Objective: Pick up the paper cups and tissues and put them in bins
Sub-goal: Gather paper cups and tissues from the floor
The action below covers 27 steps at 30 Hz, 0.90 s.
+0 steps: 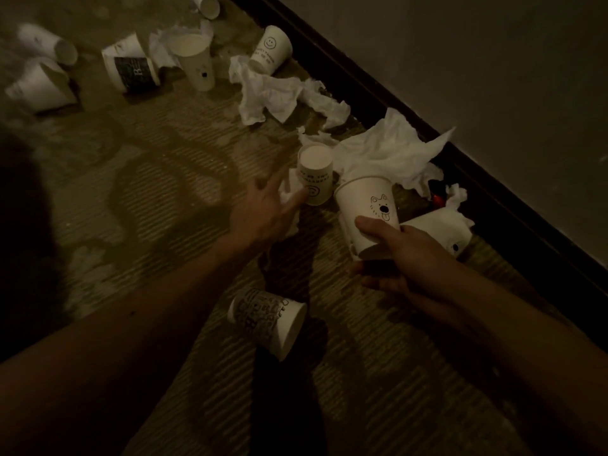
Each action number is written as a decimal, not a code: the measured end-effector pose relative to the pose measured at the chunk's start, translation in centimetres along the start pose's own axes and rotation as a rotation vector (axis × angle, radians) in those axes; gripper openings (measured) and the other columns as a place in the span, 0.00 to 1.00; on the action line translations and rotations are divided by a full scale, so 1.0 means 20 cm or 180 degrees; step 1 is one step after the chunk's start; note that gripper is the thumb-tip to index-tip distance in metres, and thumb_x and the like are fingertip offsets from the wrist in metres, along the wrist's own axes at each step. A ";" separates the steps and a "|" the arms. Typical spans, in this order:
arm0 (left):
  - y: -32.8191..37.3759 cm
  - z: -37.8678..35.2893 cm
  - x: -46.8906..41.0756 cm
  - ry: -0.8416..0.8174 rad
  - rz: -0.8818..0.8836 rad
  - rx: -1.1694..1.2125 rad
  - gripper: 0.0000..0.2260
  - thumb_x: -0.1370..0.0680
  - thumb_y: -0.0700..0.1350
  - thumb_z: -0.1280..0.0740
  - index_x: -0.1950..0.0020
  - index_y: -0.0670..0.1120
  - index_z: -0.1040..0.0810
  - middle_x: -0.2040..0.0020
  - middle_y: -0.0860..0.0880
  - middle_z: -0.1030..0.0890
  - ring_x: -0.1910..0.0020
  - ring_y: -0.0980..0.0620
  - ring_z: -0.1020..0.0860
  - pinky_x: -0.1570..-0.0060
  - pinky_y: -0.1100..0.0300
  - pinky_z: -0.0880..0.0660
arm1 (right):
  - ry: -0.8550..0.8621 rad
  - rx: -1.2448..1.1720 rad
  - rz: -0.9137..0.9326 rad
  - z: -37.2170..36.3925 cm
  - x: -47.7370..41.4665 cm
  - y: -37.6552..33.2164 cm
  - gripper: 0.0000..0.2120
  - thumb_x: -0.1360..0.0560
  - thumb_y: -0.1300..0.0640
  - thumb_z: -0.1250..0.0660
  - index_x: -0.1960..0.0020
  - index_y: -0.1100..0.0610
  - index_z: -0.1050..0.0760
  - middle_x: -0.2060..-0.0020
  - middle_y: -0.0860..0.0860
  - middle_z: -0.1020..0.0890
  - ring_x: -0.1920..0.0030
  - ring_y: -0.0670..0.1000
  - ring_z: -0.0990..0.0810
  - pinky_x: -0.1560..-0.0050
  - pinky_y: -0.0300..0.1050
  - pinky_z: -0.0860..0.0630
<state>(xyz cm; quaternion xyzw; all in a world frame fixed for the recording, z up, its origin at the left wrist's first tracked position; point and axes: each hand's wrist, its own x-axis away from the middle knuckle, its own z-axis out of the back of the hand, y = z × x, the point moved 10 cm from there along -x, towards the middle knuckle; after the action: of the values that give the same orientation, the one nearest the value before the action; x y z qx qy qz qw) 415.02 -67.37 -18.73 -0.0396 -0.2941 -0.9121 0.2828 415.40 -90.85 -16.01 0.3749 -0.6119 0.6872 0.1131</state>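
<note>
Dim view down onto a patterned carpet littered with paper cups and crumpled tissues. A dark skirting board runs along a wall from far centre to near right. The right grip is clenched round the dog cup, a white cup with a dog's face drawn on it, held tilted just above the floor. The left grip is released, fingers spread. Its fingertips are at the side of an upturned cup in the middle and over a small tissue. The step in hand seems to be gathering: 1 cup held, the next about to be taken. That next move calls for closing the fingers round the upturned cup without crushing it. No bin is in view, so the carry must lead out of sight. A big tissue lies just behind both cups, against the skirting board, so room is tight far and right. The carpet lies open to the left. A printed cup lies on its side, near, between the forearms. At least 6 far cups and a long tissue wait far left.
</note>
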 end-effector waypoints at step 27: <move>0.76 0.04 0.05 0.0600 -0.1030 0.0652 0.22 0.24 0.59 0.31 0.34 0.50 0.26 0.40 0.49 0.22 0.47 0.56 0.22 0.51 0.58 0.25 | 0.0096 -0.0590 0.0303 0.42 0.03 -0.10 0.21 0.35 0.40 0.31 0.49 0.53 0.23 0.61 0.52 0.15 0.62 0.50 0.16 0.64 0.45 0.21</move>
<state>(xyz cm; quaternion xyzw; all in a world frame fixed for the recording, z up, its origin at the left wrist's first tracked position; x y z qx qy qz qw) 422.36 -77.53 -10.10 0.1225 -0.3601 -0.9106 0.1614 419.45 -98.27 -14.40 0.3230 -0.6881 0.6379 0.1238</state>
